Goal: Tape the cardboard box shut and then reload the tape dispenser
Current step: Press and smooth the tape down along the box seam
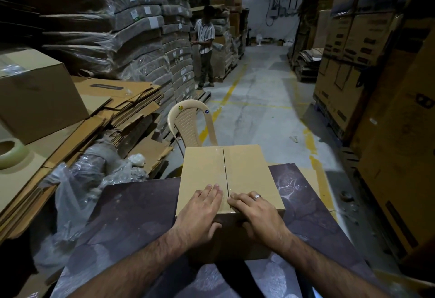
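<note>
A closed cardboard box (pixel 247 170) stands on a dark patterned table (pixel 141 208). Clear tape runs along its centre seam. My left hand (pixel 200 215) lies flat on the near part of the lid, left of the seam, thumb down the front face. My right hand (pixel 256 213), with a ring on one finger, lies flat just right of the seam, thumb also over the front edge. Both hands press on the box near its front edge. A roll of tape (pixel 11 153) sits on flattened cardboard at the far left. No tape dispenser is visible.
A beige plastic chair (pixel 188 121) stands behind the box. Flattened cardboard (pixel 117 107), crumpled plastic wrap (pixel 77 194) and another box (pixel 40 93) lie to the left. A person (pixel 204 46) stands in the aisle by wrapped stacks. Tall cartons (pixel 376 62) line the right side.
</note>
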### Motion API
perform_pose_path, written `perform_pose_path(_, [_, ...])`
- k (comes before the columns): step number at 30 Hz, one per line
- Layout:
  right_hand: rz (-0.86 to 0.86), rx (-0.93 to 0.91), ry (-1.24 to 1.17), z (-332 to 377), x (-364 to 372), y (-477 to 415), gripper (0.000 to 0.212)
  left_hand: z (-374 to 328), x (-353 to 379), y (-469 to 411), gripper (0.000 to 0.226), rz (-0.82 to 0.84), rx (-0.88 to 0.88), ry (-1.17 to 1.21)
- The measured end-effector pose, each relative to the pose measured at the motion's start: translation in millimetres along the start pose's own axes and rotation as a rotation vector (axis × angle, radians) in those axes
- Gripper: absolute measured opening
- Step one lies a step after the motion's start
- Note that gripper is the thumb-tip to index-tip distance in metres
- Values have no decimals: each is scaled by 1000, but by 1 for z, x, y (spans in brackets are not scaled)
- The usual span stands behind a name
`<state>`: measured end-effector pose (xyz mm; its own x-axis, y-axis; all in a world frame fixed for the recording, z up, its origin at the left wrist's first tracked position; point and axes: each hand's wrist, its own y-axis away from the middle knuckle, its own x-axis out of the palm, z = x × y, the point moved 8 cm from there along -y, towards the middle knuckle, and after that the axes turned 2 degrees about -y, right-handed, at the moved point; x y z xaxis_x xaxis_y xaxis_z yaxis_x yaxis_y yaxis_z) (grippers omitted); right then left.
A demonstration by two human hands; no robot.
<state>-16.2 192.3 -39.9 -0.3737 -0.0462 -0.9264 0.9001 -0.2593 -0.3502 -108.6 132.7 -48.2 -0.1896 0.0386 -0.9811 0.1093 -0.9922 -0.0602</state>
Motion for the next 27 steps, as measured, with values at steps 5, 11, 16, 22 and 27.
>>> perform_pose_path(5, [-11,31,-9,0,-2,-2,69,0,0,-2,88,7,-11,-18])
perform_pose_path(11, [-21,50,0,0,0,-4,63,1,1,-2,87,-11,-14,7])
perform_pose_path(16, [-2,24,-2,-1,-1,-3,66,1,3,-2,84,6,11,-7])
perform_pose_path(22, [16,13,-10,-1,1,-2,66,0,2,-3,84,3,6,-19])
perform_pose_path(27, [4,66,-18,-2,2,-4,64,0,0,-3,87,-11,-33,18])
